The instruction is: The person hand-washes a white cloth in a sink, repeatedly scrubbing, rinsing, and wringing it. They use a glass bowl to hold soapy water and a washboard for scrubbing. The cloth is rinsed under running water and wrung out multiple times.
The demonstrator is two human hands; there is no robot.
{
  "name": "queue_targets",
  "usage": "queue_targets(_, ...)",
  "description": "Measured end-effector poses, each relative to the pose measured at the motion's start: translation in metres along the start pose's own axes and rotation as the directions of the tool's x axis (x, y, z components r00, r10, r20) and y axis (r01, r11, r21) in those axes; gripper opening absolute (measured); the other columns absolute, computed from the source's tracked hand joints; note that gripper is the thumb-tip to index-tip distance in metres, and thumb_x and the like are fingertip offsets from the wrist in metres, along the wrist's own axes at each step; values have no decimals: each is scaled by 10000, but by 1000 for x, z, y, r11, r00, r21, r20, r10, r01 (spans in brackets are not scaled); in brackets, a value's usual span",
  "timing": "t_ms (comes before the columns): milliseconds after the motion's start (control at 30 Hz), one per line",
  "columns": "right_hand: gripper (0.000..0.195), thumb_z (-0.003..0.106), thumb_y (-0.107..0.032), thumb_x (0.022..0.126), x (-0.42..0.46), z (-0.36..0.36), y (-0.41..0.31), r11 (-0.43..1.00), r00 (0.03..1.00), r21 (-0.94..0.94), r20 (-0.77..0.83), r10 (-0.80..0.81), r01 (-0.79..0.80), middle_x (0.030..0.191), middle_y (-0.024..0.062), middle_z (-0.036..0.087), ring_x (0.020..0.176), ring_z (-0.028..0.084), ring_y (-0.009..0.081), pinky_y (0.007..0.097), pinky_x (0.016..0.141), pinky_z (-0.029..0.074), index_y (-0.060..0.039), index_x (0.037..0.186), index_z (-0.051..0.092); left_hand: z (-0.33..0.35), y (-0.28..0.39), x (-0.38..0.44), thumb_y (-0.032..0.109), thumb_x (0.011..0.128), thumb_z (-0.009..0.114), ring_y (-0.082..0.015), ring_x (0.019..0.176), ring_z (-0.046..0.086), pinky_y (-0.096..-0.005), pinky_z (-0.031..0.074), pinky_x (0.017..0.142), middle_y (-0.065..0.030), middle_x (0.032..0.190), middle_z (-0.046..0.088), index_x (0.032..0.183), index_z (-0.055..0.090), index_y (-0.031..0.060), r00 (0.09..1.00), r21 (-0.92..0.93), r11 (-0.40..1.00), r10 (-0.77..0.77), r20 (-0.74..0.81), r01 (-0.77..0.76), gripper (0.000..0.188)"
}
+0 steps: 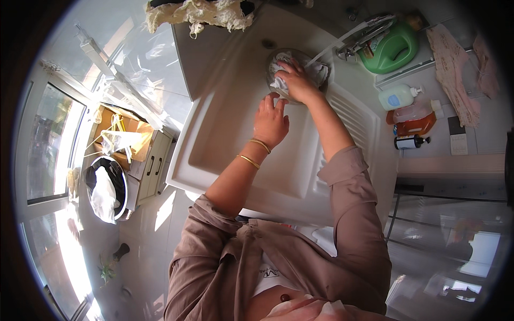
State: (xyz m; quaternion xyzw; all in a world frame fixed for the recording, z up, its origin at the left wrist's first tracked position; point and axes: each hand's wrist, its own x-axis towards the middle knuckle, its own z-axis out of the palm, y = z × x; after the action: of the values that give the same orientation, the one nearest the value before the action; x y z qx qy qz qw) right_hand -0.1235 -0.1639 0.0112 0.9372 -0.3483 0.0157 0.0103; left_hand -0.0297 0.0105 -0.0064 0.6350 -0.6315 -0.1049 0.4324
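Note:
A see-through round basin (270,80) sits at the far end of a white laundry sink (233,132). Wet white cloth (319,74) is bunched inside it. My right hand (296,82) reaches into the basin from the right, its fingers curled over the cloth. Just short of the basin's near rim is my left hand (271,122), fingers bent and thumb apart. Whether its fingertips grip the rim, I cannot tell. From a chrome faucet (347,52) at the upper right, a stream of water runs down into the basin beside my right hand.
A ribbed washboard slope (355,120) forms the sink's right side. Along the right ledge stand a green jug (395,50), a pale pump bottle (397,97), an orange-brown bottle (415,122) and a dark pump bottle (409,142). A lined bin (122,200) and cabinet (150,168) are left.

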Motion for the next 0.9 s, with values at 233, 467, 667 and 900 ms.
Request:
queue_targets(233, 366, 568, -85, 849, 13, -1, 0, 984, 975, -128, 199, -95, 122, 1558, -47, 260, 1475, 105, 312, 466, 1189, 206, -203, 1191, 623, -4, 1, 1, 111, 759, 681, -335, 1160, 461, -445, 452, 946, -121, 1278, 444, 1176, 542, 123, 998, 3, 999, -43, 46, 43, 439)
queue_targets(467, 435, 584, -90, 868, -9, 0, 12, 995, 989, -73, 135, -59, 69, 1595, -40, 169, 1477, 71, 331, 558, 1168, 163, -271, 1263, 585, 2, 2, -1, 115, 759, 684, -318, 1171, 460, -435, 452, 946, -108, 1289, 437, 1166, 549, 117, 998, -9, 999, -46, 52, 47, 429)
queue_targets(667, 896, 684, -103, 789, -18, 0, 1, 969, 969, 63, -56, 241, -237, 1615, 58, 87, 1456, 168, 343, 708, 1084, 149, -315, 1516, 205, 2, 0, -1, 116, 768, 682, -317, 1195, 446, -440, 432, 975, -103, 1302, 426, 1172, 549, 117, 995, -13, 997, -79, 69, 80, 426)
queue_targets(900, 926, 753, -270, 728, -10, 16, 47, 937, 939, 56, 21, 344, -344, 1418, 110, 466, 1300, 445, 347, 465, 1074, 380, -234, 1499, 242, 3, -1, -1, 120, 773, 682, -319, 1204, 441, -448, 433, 972, -101, 1302, 425, 1181, 543, 124, 993, 3, 997, -75, 92, 75, 431)
